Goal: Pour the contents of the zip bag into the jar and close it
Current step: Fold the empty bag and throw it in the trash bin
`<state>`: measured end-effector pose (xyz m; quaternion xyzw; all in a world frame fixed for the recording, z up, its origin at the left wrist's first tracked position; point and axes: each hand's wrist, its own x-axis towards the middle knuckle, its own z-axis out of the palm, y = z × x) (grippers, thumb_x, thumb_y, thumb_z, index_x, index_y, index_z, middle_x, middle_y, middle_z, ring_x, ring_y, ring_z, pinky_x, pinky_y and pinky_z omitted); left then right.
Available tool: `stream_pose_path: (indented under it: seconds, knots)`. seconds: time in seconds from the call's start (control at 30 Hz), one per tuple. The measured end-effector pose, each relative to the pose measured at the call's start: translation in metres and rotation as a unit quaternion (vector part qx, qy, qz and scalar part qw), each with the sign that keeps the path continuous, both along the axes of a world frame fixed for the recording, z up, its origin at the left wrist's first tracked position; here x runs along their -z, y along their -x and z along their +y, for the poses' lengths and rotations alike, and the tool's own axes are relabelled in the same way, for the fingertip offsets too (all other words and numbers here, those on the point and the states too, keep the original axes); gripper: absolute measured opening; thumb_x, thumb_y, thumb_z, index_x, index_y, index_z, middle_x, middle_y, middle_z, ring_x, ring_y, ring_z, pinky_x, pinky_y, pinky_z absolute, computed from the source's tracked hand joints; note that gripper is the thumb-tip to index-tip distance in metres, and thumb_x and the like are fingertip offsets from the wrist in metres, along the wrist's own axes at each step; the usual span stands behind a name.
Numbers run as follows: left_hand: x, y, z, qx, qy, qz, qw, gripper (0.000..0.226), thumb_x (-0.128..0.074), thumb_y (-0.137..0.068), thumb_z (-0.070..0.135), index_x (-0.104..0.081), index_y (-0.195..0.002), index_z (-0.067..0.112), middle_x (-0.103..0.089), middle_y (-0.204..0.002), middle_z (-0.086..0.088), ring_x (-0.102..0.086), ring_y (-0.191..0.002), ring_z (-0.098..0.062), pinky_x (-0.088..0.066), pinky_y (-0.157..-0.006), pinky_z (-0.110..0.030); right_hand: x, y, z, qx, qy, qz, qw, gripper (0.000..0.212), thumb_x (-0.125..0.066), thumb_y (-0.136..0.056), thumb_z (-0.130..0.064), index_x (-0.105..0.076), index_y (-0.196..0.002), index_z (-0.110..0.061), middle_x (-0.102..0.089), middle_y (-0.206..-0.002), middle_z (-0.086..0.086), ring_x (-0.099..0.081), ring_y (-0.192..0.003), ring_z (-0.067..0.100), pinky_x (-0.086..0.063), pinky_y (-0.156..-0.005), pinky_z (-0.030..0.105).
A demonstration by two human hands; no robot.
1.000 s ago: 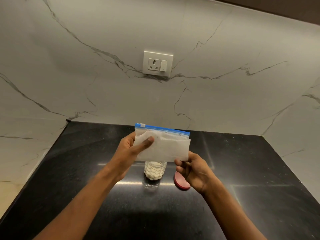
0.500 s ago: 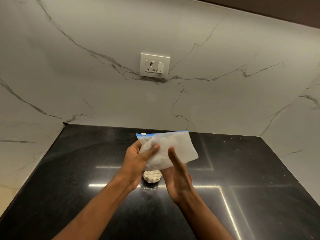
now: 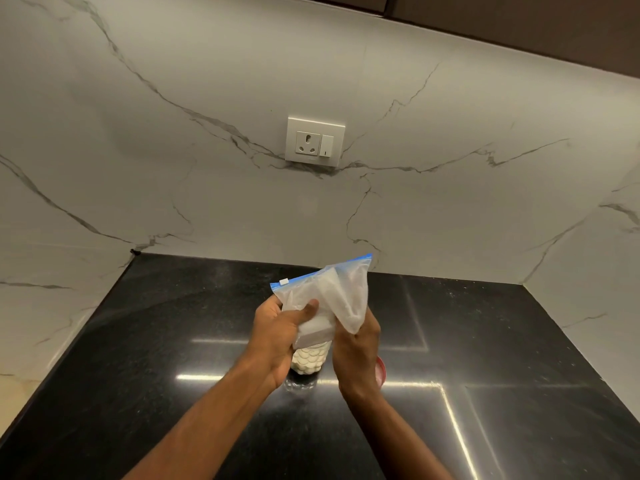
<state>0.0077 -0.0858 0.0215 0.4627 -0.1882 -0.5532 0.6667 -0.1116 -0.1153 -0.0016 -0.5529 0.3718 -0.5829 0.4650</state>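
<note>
Head view: both hands hold a clear plastic zip bag with a blue seal strip above the black polished stone surface. The left hand has its grip closed on the bag's left side, thumb pressed across the front of the plastic and fingers behind. The right hand has its grip closed around the bag's lower right corner, where the plastic is bunched. The blue seal edge runs above both grips, tilted up to the right, with a small white slider tab at its left end. Whether any contents remain inside cannot be told.

Directly below the two grips stands a clear textured glass jar filled with pale white contents, its mouth hidden behind the bag and its base on the surface. Just right of the right grip, a round red lid lies partly hidden by the wrist.

Out from the grips the surface is bare to left and right. Its edges meet a white marble-veined wall at the back and both sides. A white socket plate sits on the wall above.
</note>
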Motion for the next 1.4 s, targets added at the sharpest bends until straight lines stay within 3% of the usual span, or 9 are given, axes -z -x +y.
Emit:
stream_pose_path:
  seconds: [0.1,0.23,0.43,0.67,0.77,0.97,1.07,1.27,1.4]
  knots:
    - [0.000,0.001,0.001,-0.007,0.000,-0.036,0.999,0.048,-0.086,-0.076,0.017,-0.071,-0.122,0.017,-0.082,-0.106,-0.007,-0.078,-0.100,-0.028,-0.066,-0.070,-0.039,0.006,0.003,-0.002,-0.008,0.085,0.087,0.993,0.031,-0.069,-0.097,-0.022,-0.065,-0.127,-0.013,-0.076,-0.102,-0.002,-0.076,-0.093,0.021,-0.064,-0.076,0.035]
    - [0.003,0.000,0.002,-0.006,-0.008,-0.083,0.997,0.035,-0.074,-0.093,0.006,-0.069,-0.125,0.017,-0.078,-0.110,-0.010,-0.075,-0.104,-0.030,-0.066,-0.082,-0.049,0.011,0.007,-0.006,0.037,0.247,0.299,0.921,0.062,-0.067,-0.095,-0.034,-0.052,-0.147,-0.004,-0.060,-0.146,0.015,-0.068,-0.122,0.024,-0.061,-0.095,0.035]
    - [-0.004,-0.002,0.003,0.009,0.011,-0.119,0.993,0.023,-0.066,-0.100,0.010,-0.068,-0.121,0.020,-0.075,-0.106,-0.007,-0.074,-0.097,-0.025,-0.065,-0.069,-0.033,0.013,0.008,-0.013,0.100,0.378,0.404,0.827,0.058,-0.058,-0.099,-0.035,-0.045,-0.152,-0.013,-0.045,-0.158,0.015,-0.056,-0.136,0.028,-0.058,-0.100,0.045]
    - [-0.014,0.001,0.007,0.089,0.063,0.004,0.994,0.049,-0.069,-0.070,0.013,-0.070,-0.119,0.008,-0.076,-0.102,-0.012,-0.074,-0.100,-0.027,-0.062,-0.079,-0.039,0.019,0.008,-0.021,0.119,0.407,0.503,0.753,0.056,-0.058,-0.100,-0.026,-0.044,-0.152,-0.012,-0.044,-0.158,0.012,-0.045,-0.145,0.032,-0.047,-0.109,0.054]
    - [-0.018,0.010,0.006,0.058,0.047,-0.026,0.997,0.049,-0.084,-0.081,0.017,-0.066,-0.126,0.013,-0.081,-0.107,-0.008,-0.079,-0.102,-0.022,-0.064,-0.076,-0.033,0.022,0.004,-0.025,0.108,0.422,0.538,0.722,0.063,-0.062,-0.095,-0.014,-0.042,-0.154,-0.011,-0.037,-0.162,0.008,-0.040,-0.148,0.033,-0.041,-0.113,0.056]
    - [-0.019,0.019,0.002,-0.013,-0.018,-0.054,0.998,0.010,-0.059,-0.107,0.019,-0.066,-0.111,0.026,-0.076,-0.112,-0.006,-0.076,-0.103,-0.019,-0.064,-0.081,-0.035,0.018,0.003,-0.026,0.069,0.406,0.587,0.697,0.088,-0.080,-0.079,-0.002,-0.039,-0.156,-0.014,-0.040,-0.163,0.007,-0.040,-0.148,0.033,-0.045,-0.110,0.058]
    - [-0.021,0.014,0.002,-0.006,-0.028,-0.027,0.999,0.021,-0.048,-0.111,0.017,-0.069,-0.115,0.019,-0.077,-0.113,-0.009,-0.076,-0.105,-0.023,-0.063,-0.085,-0.039,0.015,0.005,-0.025,0.038,0.369,0.586,0.721,0.076,-0.069,-0.088,-0.012,-0.036,-0.157,-0.015,-0.030,-0.167,0.008,-0.035,-0.151,0.032,-0.041,-0.112,0.060]
    - [-0.021,-0.008,0.002,0.033,-0.061,-0.059,0.996,0.023,-0.046,-0.112,0.018,-0.068,-0.115,0.022,-0.081,-0.098,-0.004,-0.080,-0.088,-0.021,-0.065,-0.064,-0.034,0.000,0.039,-0.012,-0.140,0.175,0.430,0.875,0.091,-0.060,-0.087,-0.045,-0.015,-0.164,-0.029,-0.006,-0.173,-0.010,-0.015,-0.156,0.010,-0.028,-0.123,0.040]
    - [-0.017,-0.016,0.001,0.091,-0.065,-0.096,0.989,0.020,-0.049,-0.111,0.024,-0.066,-0.122,0.026,-0.081,-0.105,-0.005,-0.080,-0.090,-0.022,-0.065,-0.067,-0.036,-0.026,0.045,-0.007,-0.202,-0.070,0.233,0.949,0.098,-0.072,-0.083,-0.062,-0.022,-0.162,-0.034,-0.050,-0.153,-0.013,-0.062,-0.123,0.000,-0.056,-0.089,0.023]
